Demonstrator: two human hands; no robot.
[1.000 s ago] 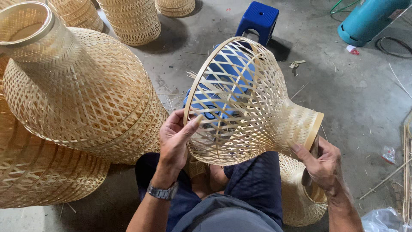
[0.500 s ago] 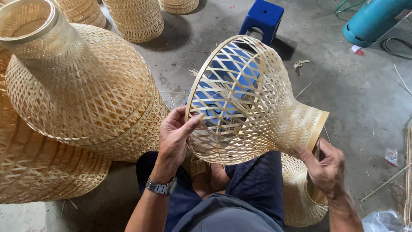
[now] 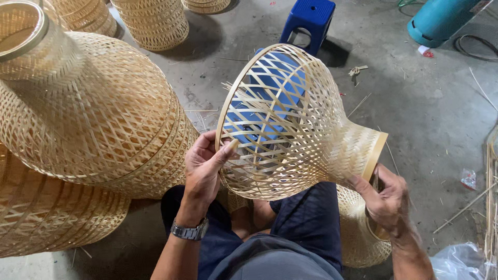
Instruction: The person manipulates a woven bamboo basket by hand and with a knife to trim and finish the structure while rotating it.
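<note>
Gripping a woven bamboo lampshade (image 3: 290, 124) at frame centre, above the lap, both hands share the load: left hand (image 3: 205, 166) pinches the wide rim, thumb outside and fingers curled inside; right hand (image 3: 384, 199) is closed around the narrow neck ring, lower right. Held sideways, probably to reach the loose strips at the rim. Long axis runs upper left to lower right, mouth facing upper left. Finished shades (image 3: 88, 114) stacked at left; blue stool (image 3: 311, 15) at top.

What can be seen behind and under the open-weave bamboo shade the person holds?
Through the bamboo shade a blue stool shows behind it. Under its neck lies another woven shade, partly covered by the right hand and the person's leg. The stool's legs are hidden.
</note>
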